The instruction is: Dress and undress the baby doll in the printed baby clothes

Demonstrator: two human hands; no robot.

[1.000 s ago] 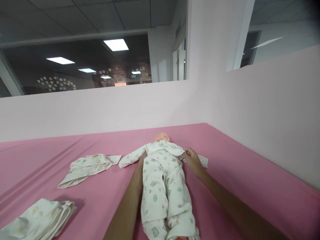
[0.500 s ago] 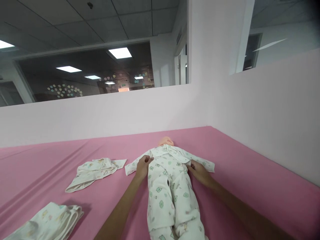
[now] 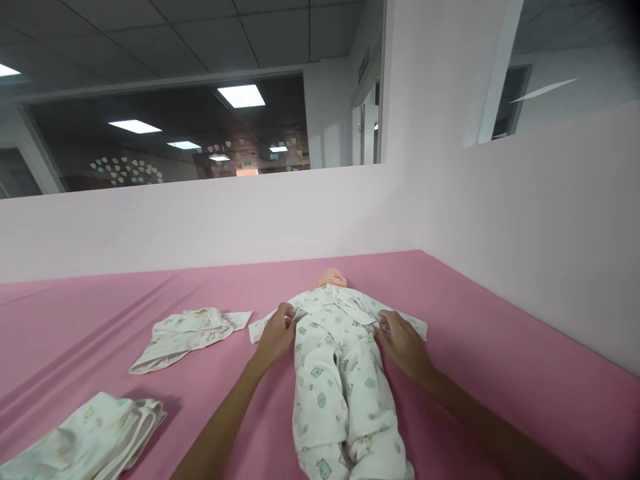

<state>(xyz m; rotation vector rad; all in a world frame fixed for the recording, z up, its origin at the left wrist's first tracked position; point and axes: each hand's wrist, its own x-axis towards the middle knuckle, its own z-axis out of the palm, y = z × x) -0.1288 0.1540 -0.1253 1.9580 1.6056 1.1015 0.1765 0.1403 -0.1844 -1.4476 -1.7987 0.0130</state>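
A baby doll (image 3: 332,277) lies on its back, its head at the far end. It wears a white wrap-front baby shirt (image 3: 325,297) with spread sleeves and white patterned baby trousers (image 3: 320,373) drawn up over the shirt's lower part. At the waist on the left, my left hand (image 3: 278,332) is closed, pinching the shirt's lower edge between thumb and fingers. Opposite it, my right hand (image 3: 404,341) has curled fingers at the shirt's other side edge, next to the trouser waist. The fingertips partly hide the cloth they grip.
A crumpled white baby garment (image 3: 187,337) lies left of the doll. Nearer the front left is a folded stack of printed cloth (image 3: 95,433). The pink sheet (image 3: 220,393) reaches a white wall (image 3: 200,233) with a window behind and another wall on the right.
My left hand has shifted slightly outward and up along the shirt's edge. My right hand has risen a little, its fingers curled higher. The view has tilted slightly; doll and clothes lie the same.
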